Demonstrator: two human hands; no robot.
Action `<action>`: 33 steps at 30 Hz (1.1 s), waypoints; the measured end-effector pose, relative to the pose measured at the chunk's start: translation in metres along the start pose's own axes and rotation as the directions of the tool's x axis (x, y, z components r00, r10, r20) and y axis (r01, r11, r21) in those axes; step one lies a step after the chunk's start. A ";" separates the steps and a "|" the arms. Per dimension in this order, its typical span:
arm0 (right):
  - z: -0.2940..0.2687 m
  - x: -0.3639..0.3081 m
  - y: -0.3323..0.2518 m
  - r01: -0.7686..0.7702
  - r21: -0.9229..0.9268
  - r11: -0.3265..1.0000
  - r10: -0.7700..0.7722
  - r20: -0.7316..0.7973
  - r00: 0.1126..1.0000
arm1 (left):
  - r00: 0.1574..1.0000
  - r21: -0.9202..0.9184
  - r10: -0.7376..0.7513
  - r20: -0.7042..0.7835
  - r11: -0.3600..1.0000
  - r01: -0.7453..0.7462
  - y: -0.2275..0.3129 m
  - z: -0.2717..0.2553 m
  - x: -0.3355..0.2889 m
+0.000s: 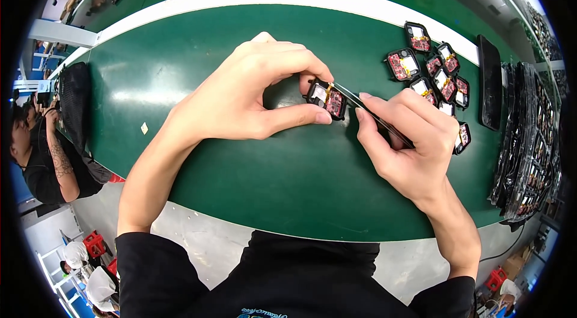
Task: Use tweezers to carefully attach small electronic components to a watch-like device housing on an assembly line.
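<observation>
just above the green counter [240,186], near its middle: a small black module [326,99] with a red circuit board inside, pinched in the left hand [240,93]. thumb under its near edge, forefinger curled over its far edge, so closed snugly around it. immediately to the right, touching the module's top corner, the tip of slim dark tweezers [375,117], gripped tight in the right hand [409,144] between thumb and fingers. farther right, well apart, a cluster of similar modules [430,72], a black tray [490,84], and stacked black trays [529,138].
</observation>
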State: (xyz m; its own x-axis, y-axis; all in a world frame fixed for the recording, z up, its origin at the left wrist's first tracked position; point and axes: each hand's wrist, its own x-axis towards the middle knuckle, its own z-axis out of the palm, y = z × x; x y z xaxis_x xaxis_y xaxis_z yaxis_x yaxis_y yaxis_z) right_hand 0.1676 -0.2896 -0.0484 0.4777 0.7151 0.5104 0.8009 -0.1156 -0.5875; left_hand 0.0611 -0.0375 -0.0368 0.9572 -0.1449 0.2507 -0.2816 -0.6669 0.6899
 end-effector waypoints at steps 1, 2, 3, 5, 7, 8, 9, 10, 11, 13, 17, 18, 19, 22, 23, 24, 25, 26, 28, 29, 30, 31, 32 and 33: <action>0.000 0.000 0.000 -0.001 0.000 1.000 0.001 0.002 1.000 | 1.000 -0.005 0.001 -0.002 1.000 -0.001 0.000 0.000 0.000; 0.000 0.001 0.000 0.010 -0.010 1.000 -0.010 0.000 1.000 | 1.000 -0.010 0.001 -0.003 1.000 -0.001 0.000 0.000 0.000; 0.000 0.001 -0.001 0.022 -0.020 1.000 -0.022 -0.002 1.000 | 1.000 -0.012 0.000 -0.003 1.000 0.000 0.000 -0.001 0.001; -0.001 0.000 -0.001 0.020 -0.024 1.000 -0.019 0.005 1.000 | 1.000 0.008 0.003 0.009 1.000 -0.003 0.000 0.000 0.002; 0.000 0.001 -0.001 0.022 -0.023 0.999 -0.021 0.009 1.000 | 1.000 0.014 0.005 0.009 1.000 -0.005 0.000 -0.001 0.001; 0.001 0.001 -0.001 0.038 -0.029 0.999 -0.038 0.003 0.999 | 1.000 0.019 0.010 0.010 1.000 -0.010 0.000 -0.001 0.001; 0.001 0.001 -0.001 0.053 -0.037 0.998 -0.054 -0.002 0.999 | 1.000 0.018 0.009 0.010 1.000 -0.009 -0.002 0.000 0.000; 0.002 0.001 -0.001 0.053 -0.037 0.998 -0.053 -0.001 0.999 | 1.000 -0.002 0.022 -0.001 1.000 -0.022 -0.004 0.002 -0.001; 0.003 0.002 0.000 0.064 -0.040 0.997 -0.064 -0.003 0.998 | 0.999 -0.022 0.035 -0.013 0.999 -0.035 -0.006 0.002 -0.001; 0.003 0.002 0.001 0.069 -0.042 0.997 -0.069 -0.001 0.998 | 1.000 -0.057 0.003 0.024 0.998 -0.002 -0.008 0.000 -0.001; 0.000 0.005 0.005 -0.089 0.212 0.973 0.082 0.043 0.996 | 0.995 -0.125 -0.022 0.100 0.992 0.034 -0.014 -0.011 -0.002; -0.003 0.005 0.005 -0.111 0.219 0.969 0.098 0.068 0.993 | 0.993 -0.121 -0.024 0.119 0.992 0.038 -0.014 -0.012 -0.001; -0.005 0.006 0.005 -0.132 0.226 0.965 0.114 0.092 0.989 | 0.993 -0.122 -0.024 0.119 0.992 0.039 -0.014 -0.012 -0.001; -0.006 0.006 0.004 -0.154 0.227 0.962 0.131 0.112 0.985 | 0.995 -0.122 0.003 0.100 0.992 0.009 -0.014 -0.011 -0.002; -0.007 0.006 0.003 -0.155 0.226 0.962 0.133 0.112 0.985 | 0.995 -0.111 0.001 0.102 0.994 0.010 -0.012 -0.012 -0.002; -0.006 0.006 0.003 -0.153 0.225 0.962 0.131 0.110 0.985 | 0.995 -0.099 -0.006 0.103 0.995 0.016 -0.012 -0.012 -0.003; -0.005 0.005 0.004 -0.151 0.224 0.963 0.129 0.109 0.986 | 0.995 -0.100 -0.009 0.104 0.995 0.020 -0.014 -0.010 -0.003; -0.004 0.005 0.004 -0.152 0.226 0.962 0.130 0.111 0.985 | 0.997 -0.119 0.024 0.078 0.993 -0.015 -0.018 -0.007 -0.003; -0.005 0.005 0.005 -0.146 0.222 0.964 0.126 0.103 0.987 | 0.997 -0.137 0.062 0.050 0.989 -0.054 -0.019 -0.006 -0.001; -0.006 0.005 0.005 -0.146 0.222 0.964 0.125 0.103 0.987 | 0.997 -0.119 0.058 0.056 0.992 -0.051 -0.017 -0.006 -0.001; -0.006 0.005 0.005 -0.146 0.219 0.965 0.124 0.112 0.986 | 0.997 -0.101 0.053 0.063 0.994 -0.047 -0.017 -0.007 -0.001; -0.006 0.005 0.005 -0.147 0.217 0.965 0.123 0.121 0.985 | 0.997 -0.100 0.053 0.064 0.994 -0.047 -0.017 -0.007 -0.001; -0.005 0.005 0.005 -0.147 0.218 0.965 0.123 0.121 0.985 | 0.997 -0.104 0.048 0.065 0.994 -0.042 -0.017 -0.007 -0.002; -0.005 0.005 0.005 -0.141 0.217 0.966 0.118 0.117 0.986 | 0.997 -0.107 0.045 0.064 0.993 -0.038 -0.017 -0.007 -0.002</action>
State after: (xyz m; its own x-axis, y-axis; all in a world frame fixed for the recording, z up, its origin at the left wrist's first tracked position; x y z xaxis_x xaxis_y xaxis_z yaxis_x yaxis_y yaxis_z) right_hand 0.1760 -0.2902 -0.0460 0.5231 0.7720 0.3610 0.6278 -0.0626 -0.7758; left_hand 0.0637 -0.0214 -0.0442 0.9457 -0.2218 0.2375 -0.3236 -0.5785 0.7488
